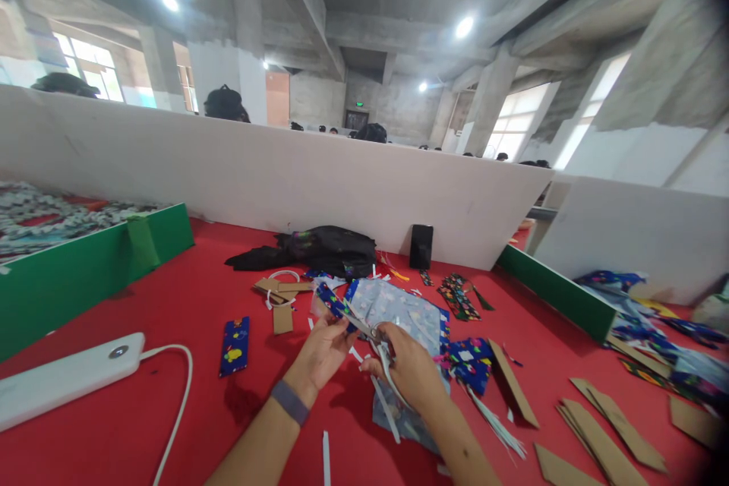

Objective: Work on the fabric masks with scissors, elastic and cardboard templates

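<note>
My left hand (324, 349), with a dark band at the wrist, pinches a blue patterned fabric strip (331, 299). My right hand (407, 364) grips a pair of scissors (383, 353) by the handles. The blades point up and left and meet the strip near my left fingertips; whether they cut into it cannot be made out. Beneath the hands lies a larger fabric piece (392, 307), pale side up with a blue patterned edge. A blue patterned rectangle (234, 347) lies to the left, and a blue patterned piece (470, 364) with a pale tassel (495, 425) lies to the right.
Cardboard strips (604, 440) lie at the right, with smaller cardboard pieces (283, 319) left of centre. A white power bank (74, 376) with a cable sits at the left. Black cloth (330, 247) and a phone (421, 247) are by the white partition (342, 182). Green dividers (558, 296) flank the red table.
</note>
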Motion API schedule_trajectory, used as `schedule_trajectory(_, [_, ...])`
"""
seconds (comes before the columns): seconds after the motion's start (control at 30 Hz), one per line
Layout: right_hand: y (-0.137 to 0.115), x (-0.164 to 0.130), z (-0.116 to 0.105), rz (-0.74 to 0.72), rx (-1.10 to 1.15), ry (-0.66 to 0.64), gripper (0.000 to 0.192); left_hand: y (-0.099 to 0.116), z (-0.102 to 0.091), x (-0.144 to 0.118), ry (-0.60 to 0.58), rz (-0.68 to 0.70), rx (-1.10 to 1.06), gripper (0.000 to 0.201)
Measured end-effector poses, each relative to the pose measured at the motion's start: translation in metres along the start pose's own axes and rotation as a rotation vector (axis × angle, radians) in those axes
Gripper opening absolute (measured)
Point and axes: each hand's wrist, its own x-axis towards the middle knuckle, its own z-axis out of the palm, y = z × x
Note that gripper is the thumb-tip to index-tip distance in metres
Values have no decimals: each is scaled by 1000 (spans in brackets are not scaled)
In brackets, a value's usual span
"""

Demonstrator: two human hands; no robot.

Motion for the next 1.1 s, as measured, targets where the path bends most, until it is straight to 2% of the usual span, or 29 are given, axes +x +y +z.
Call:
schedule_trajectory(0.23, [0,0,1,-35,15,14,29,-2,-4,2,-9,13,9,31])
schedule_trajectory(1.1, [-2,1,-1,63,-2,-39,31,0,-3,1,-12,0,18,26])
